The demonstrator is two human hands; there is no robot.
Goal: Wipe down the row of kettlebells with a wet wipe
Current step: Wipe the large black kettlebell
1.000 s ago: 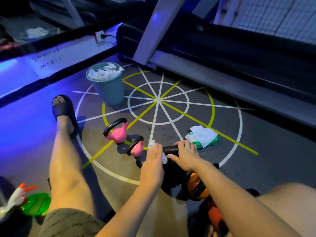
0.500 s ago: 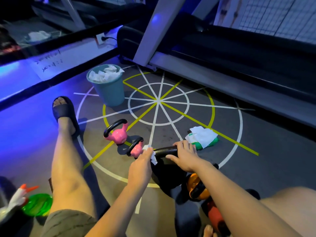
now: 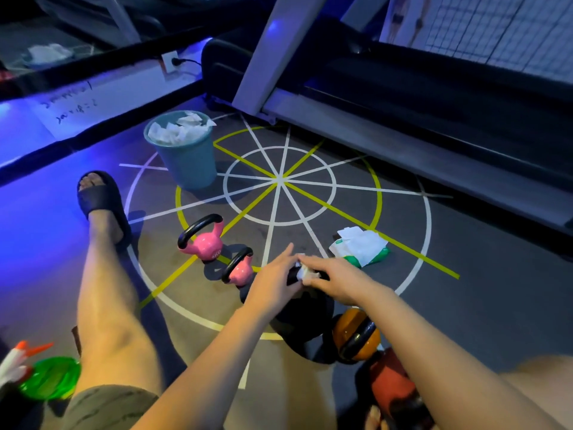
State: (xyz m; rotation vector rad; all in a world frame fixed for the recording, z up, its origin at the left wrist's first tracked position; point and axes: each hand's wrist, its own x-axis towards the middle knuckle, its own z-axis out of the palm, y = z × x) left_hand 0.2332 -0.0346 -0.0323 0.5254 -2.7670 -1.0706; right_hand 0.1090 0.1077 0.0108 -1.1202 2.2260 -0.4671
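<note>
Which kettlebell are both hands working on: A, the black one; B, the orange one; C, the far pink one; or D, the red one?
A: the left hand and the right hand meet over the handle of the black kettlebell, with the white wipe between them on that handle.

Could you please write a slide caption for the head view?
Left hand and right hand meet at a wet wipe atop the black kettlebell.
</note>
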